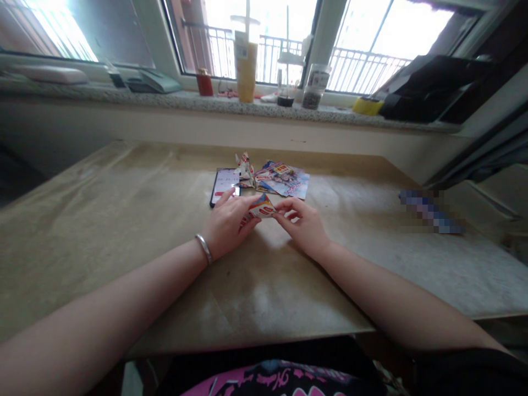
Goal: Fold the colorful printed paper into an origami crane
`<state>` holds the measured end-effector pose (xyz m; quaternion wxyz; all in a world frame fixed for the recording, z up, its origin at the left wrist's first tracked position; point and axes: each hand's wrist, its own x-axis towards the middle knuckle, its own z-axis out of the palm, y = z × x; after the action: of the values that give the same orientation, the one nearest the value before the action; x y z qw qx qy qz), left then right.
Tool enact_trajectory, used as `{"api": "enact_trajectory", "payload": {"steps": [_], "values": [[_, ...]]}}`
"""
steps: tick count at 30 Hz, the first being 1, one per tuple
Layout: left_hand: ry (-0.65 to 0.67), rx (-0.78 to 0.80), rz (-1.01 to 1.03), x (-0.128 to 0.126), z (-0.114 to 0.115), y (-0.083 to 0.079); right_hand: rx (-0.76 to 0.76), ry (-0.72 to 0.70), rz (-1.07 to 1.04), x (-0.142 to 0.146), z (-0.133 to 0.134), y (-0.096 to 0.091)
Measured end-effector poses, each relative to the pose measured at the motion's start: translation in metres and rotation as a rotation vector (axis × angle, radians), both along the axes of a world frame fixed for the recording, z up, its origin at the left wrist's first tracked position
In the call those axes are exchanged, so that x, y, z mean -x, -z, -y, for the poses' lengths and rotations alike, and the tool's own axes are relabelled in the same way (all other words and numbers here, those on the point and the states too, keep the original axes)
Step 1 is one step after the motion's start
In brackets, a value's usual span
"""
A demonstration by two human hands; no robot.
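A small folded piece of printed paper lies on the wooden table between my hands. My left hand, with a silver bracelet on the wrist, presses down on its left side with fingers laid over it. My right hand pinches its right edge with curled fingers. Just beyond lie a phone with a lit screen, a finished folded paper figure and a colourful printed sheet.
A stone windowsill runs along the back with a yellow bottle, a red cup, jars and a black bag. A blurred-out object lies on the table at the right.
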<state>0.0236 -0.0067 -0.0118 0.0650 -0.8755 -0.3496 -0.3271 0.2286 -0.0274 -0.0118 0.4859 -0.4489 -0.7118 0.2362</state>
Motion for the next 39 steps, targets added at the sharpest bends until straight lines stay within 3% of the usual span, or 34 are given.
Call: {"api": "enact_trajectory", "payload": {"steps": [5,11,15,22,32,39], "values": [[0.025,0.064,0.030,-0.004,-0.002,-0.004,-0.005,0.010,0.033,-0.004,-0.005,-0.010],[0.038,0.294,0.152,-0.013,-0.009,-0.017,0.008,0.104,0.053,-0.003,-0.019,-0.034],[0.010,0.444,0.287,-0.021,-0.016,-0.025,0.004,0.128,0.027,0.003,-0.024,-0.038],[-0.011,0.447,0.447,-0.032,-0.008,-0.038,-0.096,0.192,-0.029,0.009,-0.018,-0.036],[0.082,0.482,0.588,-0.030,-0.008,-0.010,-0.188,0.137,0.020,0.010,-0.011,-0.025],[0.068,0.423,0.534,-0.023,-0.001,-0.017,-0.284,0.112,0.112,0.006,-0.004,-0.026]]}}
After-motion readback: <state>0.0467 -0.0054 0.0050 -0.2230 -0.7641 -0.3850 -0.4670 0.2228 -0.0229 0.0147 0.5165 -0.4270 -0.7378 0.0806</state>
